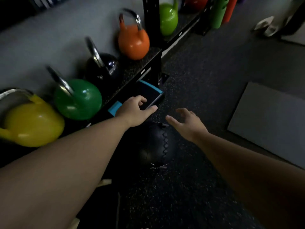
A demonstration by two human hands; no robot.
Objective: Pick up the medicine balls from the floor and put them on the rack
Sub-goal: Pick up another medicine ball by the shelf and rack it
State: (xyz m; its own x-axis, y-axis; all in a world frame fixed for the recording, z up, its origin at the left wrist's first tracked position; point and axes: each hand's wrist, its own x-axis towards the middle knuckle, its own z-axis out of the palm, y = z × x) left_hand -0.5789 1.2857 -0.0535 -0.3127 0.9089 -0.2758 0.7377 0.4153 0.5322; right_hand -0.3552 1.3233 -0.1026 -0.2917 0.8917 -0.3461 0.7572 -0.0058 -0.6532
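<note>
- Two hands reach down: my left hand [135, 111] rests its fingers [149, 109] spread on a black and blue medicine ball [148, 95] tucked under the rack [140, 70], not closed around it.
- My right hand [186, 123] hovers empty, fingers loosely spread.
- Between them, a black stitched medicine ball [155, 144] lies on the floor [189, 187].
- Kettlebells [77, 100] line the rack.

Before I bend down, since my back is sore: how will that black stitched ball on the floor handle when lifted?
The black medicine ball looks large beside both hands, so it is probably heavy and wants two hands. Its round shape may roll if nudged. The laced seam suggests a soft, grippy cover, not slippery. The left hand and right hand are both open.
</note>
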